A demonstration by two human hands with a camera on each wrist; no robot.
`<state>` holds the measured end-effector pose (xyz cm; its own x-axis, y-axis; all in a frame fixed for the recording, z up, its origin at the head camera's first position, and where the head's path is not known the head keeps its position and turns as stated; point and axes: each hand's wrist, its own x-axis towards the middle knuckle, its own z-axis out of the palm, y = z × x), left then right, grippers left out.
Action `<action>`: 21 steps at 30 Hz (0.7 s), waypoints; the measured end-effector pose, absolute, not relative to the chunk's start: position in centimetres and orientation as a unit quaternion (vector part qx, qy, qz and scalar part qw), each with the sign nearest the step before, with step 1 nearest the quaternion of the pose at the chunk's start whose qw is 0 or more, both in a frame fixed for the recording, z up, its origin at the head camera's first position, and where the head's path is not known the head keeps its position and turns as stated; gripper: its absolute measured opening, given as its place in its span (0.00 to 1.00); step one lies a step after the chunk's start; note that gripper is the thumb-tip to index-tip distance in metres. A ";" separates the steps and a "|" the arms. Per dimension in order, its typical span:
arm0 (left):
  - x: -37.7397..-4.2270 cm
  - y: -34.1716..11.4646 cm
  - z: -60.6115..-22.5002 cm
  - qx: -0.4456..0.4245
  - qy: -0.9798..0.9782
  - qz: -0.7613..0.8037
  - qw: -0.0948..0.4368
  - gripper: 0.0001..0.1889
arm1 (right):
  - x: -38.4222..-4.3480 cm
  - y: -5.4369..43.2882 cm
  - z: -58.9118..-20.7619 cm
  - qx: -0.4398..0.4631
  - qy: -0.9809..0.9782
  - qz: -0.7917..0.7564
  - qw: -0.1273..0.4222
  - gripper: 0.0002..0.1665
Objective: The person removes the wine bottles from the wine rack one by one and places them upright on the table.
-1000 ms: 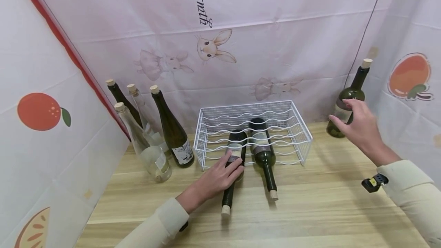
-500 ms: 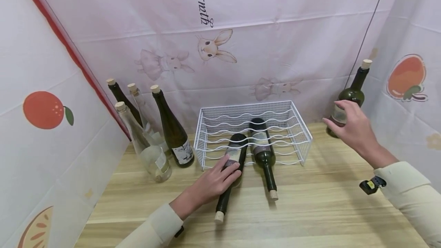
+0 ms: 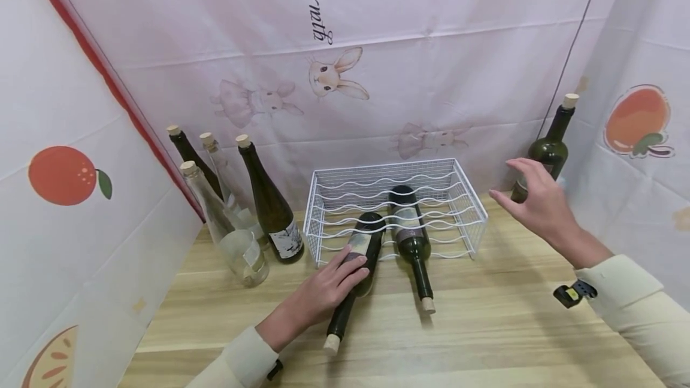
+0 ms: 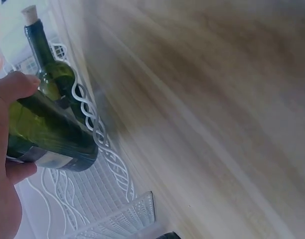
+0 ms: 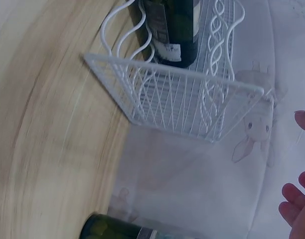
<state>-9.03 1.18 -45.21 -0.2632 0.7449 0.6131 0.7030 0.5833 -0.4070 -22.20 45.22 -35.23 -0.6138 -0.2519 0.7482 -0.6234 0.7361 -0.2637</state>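
My left hand point(image 3: 327, 295) grips a dark green corked wine bottle point(image 3: 371, 259) round its body. This bottle tilts with its cork toward the front left and its base within the front of the white wire bottle rack point(image 3: 311, 208). In the left wrist view, thumb and finger lie on opposite sides of the bottle point(image 4: 53, 129). A second green wine bottle point(image 3: 416, 248) lies in the rack with its neck toward the front. My right hand point(image 3: 541, 208) is raised at the right with fingers bent in a loose C, holding nothing. Behind it stands another corked wine bottle point(image 3: 551, 147), partly hidden by the hand.
Several corked bottles stand left of the rack, among them a clear bottle point(image 3: 245, 256) and a slim dark bottle point(image 3: 272, 214). Printed cloth point(image 3: 431, 82) hangs behind and at both sides of the wooden table point(image 3: 458, 334).
My left hand has drawn the bottle forward and left, its cork swinging left and its base nearer the rack's front. My right hand has drifted left, away from the standing bottle.
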 end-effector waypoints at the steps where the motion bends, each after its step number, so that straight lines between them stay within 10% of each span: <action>1: -8.9 1.1 -45.1 -0.454 -0.796 0.022 0.400 0.21 | -22.1 45.1 -35.2 0.258 -0.859 0.259 0.358 0.44; 21: -7.0 0.7 -43.7 -0.423 -0.827 -0.154 0.336 0.38 | -21.1 42.7 -34.8 0.314 -0.838 0.253 0.369 0.46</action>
